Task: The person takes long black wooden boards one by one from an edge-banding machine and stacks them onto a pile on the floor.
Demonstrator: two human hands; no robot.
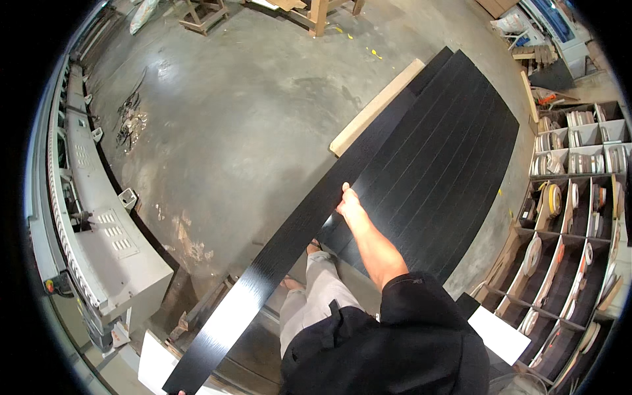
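Observation:
A long, narrow black board with a glossy, grained face runs diagonally from the lower left toward the upper right. My right hand is closed around its edge near the middle. At the board's near end, low on the left, only a bit of my left hand shows, gripping that end; the rest is out of frame. Beside the held board, to its right, several similar black boards lie edge to edge in a wide layer. The held board's far part overlaps this layer's left side.
A pale wooden piece juts out from under the boards. To the left stands a long grey machine. Divided shelves with rolls of edging strip line the right. Wooden stands are at the back, on a concrete floor.

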